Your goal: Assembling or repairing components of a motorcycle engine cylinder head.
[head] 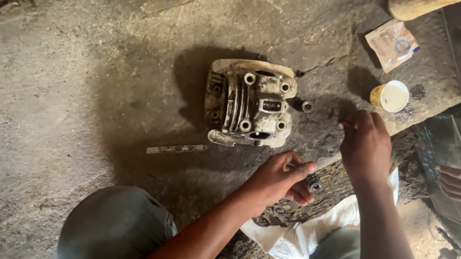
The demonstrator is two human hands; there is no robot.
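On the concrete floor [61, 87], the left hand [278, 179] pinches a small round metal part [314, 183] near the finned engine head [249, 103], while the right hand [365, 144] hovers half-curled, grasping nothing visible; fitting seemingly calls for careful alignment.

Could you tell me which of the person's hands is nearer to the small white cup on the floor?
The right hand, just below and left of the white cup; the left hand is farther down-left.

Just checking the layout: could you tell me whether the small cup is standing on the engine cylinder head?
No, the cup stands on the concrete floor, apart from the cylinder head.
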